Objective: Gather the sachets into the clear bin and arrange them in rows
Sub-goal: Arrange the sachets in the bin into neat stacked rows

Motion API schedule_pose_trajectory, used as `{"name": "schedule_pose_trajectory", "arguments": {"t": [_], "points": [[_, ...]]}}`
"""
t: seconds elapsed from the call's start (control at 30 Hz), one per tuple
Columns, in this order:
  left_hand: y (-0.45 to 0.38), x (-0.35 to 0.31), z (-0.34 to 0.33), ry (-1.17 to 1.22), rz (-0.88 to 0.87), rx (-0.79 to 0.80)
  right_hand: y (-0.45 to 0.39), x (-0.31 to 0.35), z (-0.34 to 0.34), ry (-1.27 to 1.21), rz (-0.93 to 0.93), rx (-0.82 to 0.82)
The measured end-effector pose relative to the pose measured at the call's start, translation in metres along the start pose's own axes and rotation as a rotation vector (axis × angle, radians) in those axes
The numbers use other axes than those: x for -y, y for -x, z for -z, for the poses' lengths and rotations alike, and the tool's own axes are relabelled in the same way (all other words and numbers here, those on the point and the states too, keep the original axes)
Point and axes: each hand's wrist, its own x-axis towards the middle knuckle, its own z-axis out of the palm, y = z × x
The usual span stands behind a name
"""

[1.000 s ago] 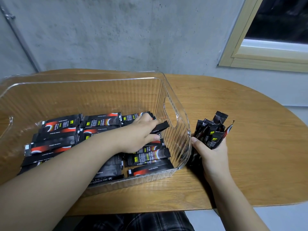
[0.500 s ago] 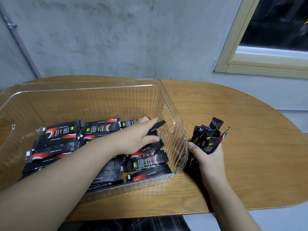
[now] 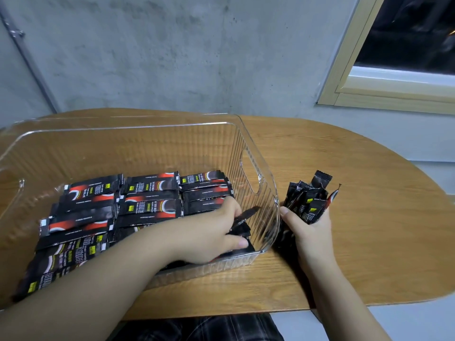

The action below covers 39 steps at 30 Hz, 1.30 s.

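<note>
Row-filling step: left hand [image 3: 211,232] pinches one sachet [image 3: 246,216] at clear bin's [image 3: 256,148] 4 o'clock corner, right hand [image 3: 307,227] grips spare sachet bundle [image 3: 310,198] just outside at 3 o'clock; next, lay it flat beside the rows [image 3: 147,200].

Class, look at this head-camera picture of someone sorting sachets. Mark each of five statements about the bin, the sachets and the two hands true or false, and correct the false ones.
1. The right hand grips a bundle of sachets outside the clear bin. True.
2. The clear bin is empty. False: rows of sachets lie flat on its floor.
3. The left hand is inside the bin, at its right end. True.
4. The bin stands on a glass table. False: it stands on a wooden table.
5. The bundle in the right hand lies flat on the table. False: the sachets stand upright in the hand, fanned out at the top.
</note>
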Motion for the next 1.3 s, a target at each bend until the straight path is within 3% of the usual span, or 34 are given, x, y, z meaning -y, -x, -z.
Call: {"name": "schedule_pose_trajectory", "arguments": {"t": [0.2,0.33,0.4,0.53,0.63,0.97,1.1,1.3], "points": [[-0.001,0.007,-0.004,0.192,-0.001,-0.011,0.000,0.001,0.000,0.001,-0.010,0.001],[0.000,0.006,0.005,0.305,-0.019,-0.229,0.000,0.002,-0.001,-0.014,-0.027,0.005],[0.003,0.009,0.016,0.134,-0.029,-0.345,0.000,0.001,-0.001,-0.016,-0.029,0.003],[0.005,0.017,0.015,-0.258,0.071,-0.155,0.000,0.002,-0.001,0.006,-0.043,-0.007],[-0.002,0.017,0.006,-0.379,0.122,-0.143,0.001,0.004,-0.001,0.011,-0.034,-0.017],[-0.008,0.020,0.002,-0.476,-0.030,-0.218,0.002,0.008,-0.002,0.020,-0.021,0.007],[-0.015,0.026,0.010,-0.501,-0.003,-0.331,0.003,0.010,-0.003,-0.001,-0.028,-0.004],[-0.025,0.026,0.009,-0.631,0.029,-0.281,0.003,0.012,-0.004,-0.015,-0.020,-0.005]]}}
